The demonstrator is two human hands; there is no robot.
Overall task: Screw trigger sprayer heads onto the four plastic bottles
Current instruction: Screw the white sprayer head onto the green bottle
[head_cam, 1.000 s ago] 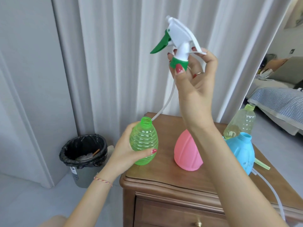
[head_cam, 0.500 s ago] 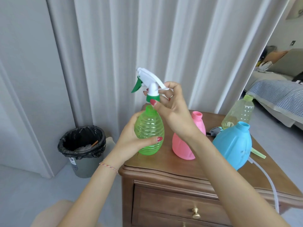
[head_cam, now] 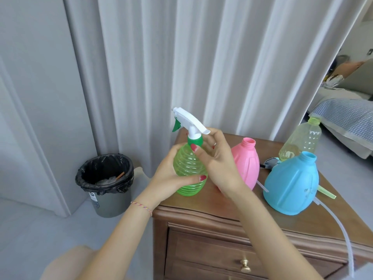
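Head view: right hand [head_cam: 219, 162] pinches sprayer collar [head_cam: 195, 140] (left hand [head_cam: 168, 178] grips bottle [head_cam: 188, 168]).

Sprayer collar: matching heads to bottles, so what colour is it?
Green, like its trigger; the sprayer collar shows best in the head view.

A white trigger sprayer head [head_cam: 188, 123] with green collar sits upright on the ribbed green bottle [head_cam: 188, 172], while the pink bottle [head_cam: 247, 161], blue bottle [head_cam: 291, 186] and clear yellowish bottle [head_cam: 300, 140] stand open-necked on the bench [head_cam: 222, 207].

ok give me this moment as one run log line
step: screwing sprayer head onto green bottle | left hand: holds bottle | right hand: on collar | pink, blue, yellow bottles: uncapped
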